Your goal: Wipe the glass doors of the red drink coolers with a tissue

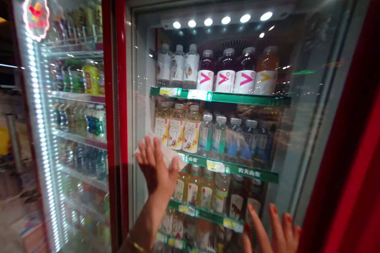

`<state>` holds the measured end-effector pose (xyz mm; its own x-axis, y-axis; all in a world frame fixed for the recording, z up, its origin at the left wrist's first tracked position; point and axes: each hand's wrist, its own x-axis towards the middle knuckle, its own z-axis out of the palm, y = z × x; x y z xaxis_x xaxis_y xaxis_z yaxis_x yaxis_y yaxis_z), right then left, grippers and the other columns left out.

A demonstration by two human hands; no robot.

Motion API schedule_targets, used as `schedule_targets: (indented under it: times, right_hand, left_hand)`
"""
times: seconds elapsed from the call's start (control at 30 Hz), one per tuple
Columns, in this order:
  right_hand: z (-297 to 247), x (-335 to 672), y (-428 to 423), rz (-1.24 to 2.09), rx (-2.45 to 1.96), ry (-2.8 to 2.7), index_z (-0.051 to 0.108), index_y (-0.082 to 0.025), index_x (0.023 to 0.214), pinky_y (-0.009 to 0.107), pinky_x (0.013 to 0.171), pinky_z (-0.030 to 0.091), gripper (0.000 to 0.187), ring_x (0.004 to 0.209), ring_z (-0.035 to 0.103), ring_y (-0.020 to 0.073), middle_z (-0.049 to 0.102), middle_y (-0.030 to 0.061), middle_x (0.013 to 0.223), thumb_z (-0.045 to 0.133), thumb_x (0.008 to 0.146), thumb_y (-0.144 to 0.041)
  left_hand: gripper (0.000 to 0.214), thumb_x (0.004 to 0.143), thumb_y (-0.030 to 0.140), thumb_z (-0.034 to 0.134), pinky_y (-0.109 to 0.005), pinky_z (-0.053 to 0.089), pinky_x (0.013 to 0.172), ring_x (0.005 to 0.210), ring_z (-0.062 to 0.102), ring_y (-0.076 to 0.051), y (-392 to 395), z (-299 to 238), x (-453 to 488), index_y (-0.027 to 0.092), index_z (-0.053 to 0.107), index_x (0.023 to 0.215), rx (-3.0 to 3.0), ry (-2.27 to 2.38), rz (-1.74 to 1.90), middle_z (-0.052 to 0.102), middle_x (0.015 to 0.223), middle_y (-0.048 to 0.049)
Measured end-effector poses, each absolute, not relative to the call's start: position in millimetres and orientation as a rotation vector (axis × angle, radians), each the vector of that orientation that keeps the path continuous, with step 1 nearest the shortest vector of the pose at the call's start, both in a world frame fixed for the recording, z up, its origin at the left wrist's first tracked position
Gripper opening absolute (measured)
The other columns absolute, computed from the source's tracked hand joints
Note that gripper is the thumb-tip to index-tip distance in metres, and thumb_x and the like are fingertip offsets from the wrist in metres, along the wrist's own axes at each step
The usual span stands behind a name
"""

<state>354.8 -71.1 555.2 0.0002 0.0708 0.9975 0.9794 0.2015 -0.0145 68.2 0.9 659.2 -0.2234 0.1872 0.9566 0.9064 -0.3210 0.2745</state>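
White wipe (169, 156) on my feed, held flat against the glass door (311, 126) of a drinks cooler, low at seven o'clock in my view. From my remote seat I can see the left hand (157, 170) covering it, back toward the camera, fingers (150, 152) spread wide and not pinching, with the wipe poking out beneath them toward the thumb. A gold bracelet (135, 243) circles that wrist. Over at five o'clock, the right hand (274, 233) is up near the same door, its fingers (274, 219) spread as well, nails painted orange-red, with nothing I can see in them. Whether those tips touch the glass, I cannot tell.

Behind the pane, I've got green shelf strips (234, 99) running across, with pink-chevron juice bottles (227, 81) up at one o'clock and tea bottles (178, 132) just above the left hand. Water bottles (212, 136) stand right beside the tea. A red door frame (120, 87) splits my view, a row of white lamps (221, 19) glows at twelve, and a second lit cooler (75, 95) sits at nine o'clock, packed with more bottles.
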Motion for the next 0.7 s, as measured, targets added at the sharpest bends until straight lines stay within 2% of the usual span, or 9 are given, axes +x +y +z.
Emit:
schedule_targets:
  times: [0.13,0.23,0.33,0.4,0.47,0.53,0.6,0.63,0.7]
  right_hand:
    - [603.6,341.4,-61.6,-1.021,-1.115,-1.29,0.029,-0.038,0.174,0.082,0.131,0.017,0.077,0.17,0.015,0.0453,0.02,0.0041,0.184,0.058,0.104,-0.048]
    - [612.5,330.7,-51.5,-1.057,-1.157,-1.275,0.032,-0.036,0.173,0.078,0.133,0.017,0.071,0.169,0.021,0.0421,0.027,0.0039,0.182,0.053,0.107,-0.049]
    - [608.9,327.1,-47.7,-1.077,-1.164,-1.239,0.036,-0.037,0.172,0.075,0.135,0.019,0.068,0.168,0.027,0.0402,0.032,0.0027,0.18,0.055,0.107,-0.049]
    - [607.4,327.7,-48.2,-1.077,-1.157,-1.223,0.036,-0.037,0.171,0.074,0.135,0.019,0.068,0.167,0.028,0.04,0.032,0.0023,0.179,0.055,0.107,-0.049]
    - [608.3,328.8,-49.5,-1.07,-1.145,-1.229,0.036,-0.037,0.172,0.072,0.136,0.018,0.067,0.168,0.027,0.0384,0.032,0.0018,0.179,0.053,0.108,-0.049]
    - [610.5,329.4,-50.5,-1.074,-1.128,-1.233,0.036,-0.037,0.171,0.069,0.137,0.017,0.065,0.168,0.027,0.0364,0.033,0.0013,0.179,0.052,0.109,-0.049]
    - [612.6,329.3,-50.9,-1.087,-1.122,-1.229,0.039,-0.036,0.17,0.066,0.138,0.017,0.064,0.168,0.028,0.0346,0.034,0.0013,0.178,0.053,0.109,-0.049]
    - [613.4,329.0,-51.0,-1.094,-1.121,-1.225,0.039,-0.036,0.17,0.065,0.139,0.017,0.064,0.168,0.028,0.0338,0.035,0.0012,0.177,0.054,0.109,-0.048]
    - [614.2,328.3,-51.0,-1.101,-1.117,-1.221,0.039,-0.036,0.17,0.062,0.14,0.016,0.063,0.168,0.028,0.0318,0.035,0.0004,0.177,0.053,0.11,-0.048]
  left_hand:
    - [0.091,0.1,0.058,0.062,-0.061,-0.001,0.143,0.174,0.005,-0.035,-19.2,627.4,96.2,0.027,0.023,0.176,-1.726,-1.037,-1.193,0.027,0.184,-0.0074]
    - [0.093,0.1,0.056,0.064,-0.059,0.006,0.144,0.174,0.008,-0.033,-12.9,611.9,64.0,0.03,0.018,0.177,-1.682,-1.105,-1.213,0.026,0.184,-0.0052]
    - [0.094,0.104,0.05,0.06,-0.07,0.015,0.139,0.174,0.007,-0.039,5.5,665.3,35.6,0.024,0.008,0.177,-1.502,-1.315,-1.489,0.014,0.186,-0.015]
    - [0.089,0.106,0.05,0.055,-0.073,0.012,0.138,0.173,0.004,-0.041,9.4,712.3,45.5,0.02,0.011,0.177,-1.459,-1.348,-1.572,0.013,0.186,-0.0165]
    - [0.087,0.106,0.052,0.055,-0.073,0.009,0.138,0.174,0.005,-0.04,1.3,734.9,75.2,0.021,0.015,0.177,-1.53,-1.252,-1.479,0.017,0.185,-0.0134]
    - [0.085,0.104,0.054,0.056,-0.068,0.008,0.141,0.174,0.01,-0.036,-13.5,720.1,105.2,0.027,0.02,0.176,-1.653,-1.075,-1.301,0.025,0.184,-0.0061]
    - [0.08,0.104,0.056,0.056,-0.06,0.006,0.143,0.174,0.014,-0.031,-24.1,680.7,116.0,0.033,0.026,0.174,-1.736,-0.931,-1.156,0.032,0.182,0.001]
    - [0.079,0.104,0.056,0.057,-0.058,0.005,0.143,0.174,0.013,-0.03,-25.0,661.3,111.5,0.033,0.028,0.174,-1.744,-0.924,-1.126,0.032,0.182,0.0019]
    - [0.082,0.105,0.055,0.056,-0.058,0.004,0.143,0.174,0.008,-0.031,-17.7,642.3,87.7,0.029,0.024,0.175,-1.697,-1.042,-1.194,0.027,0.184,-0.0034]
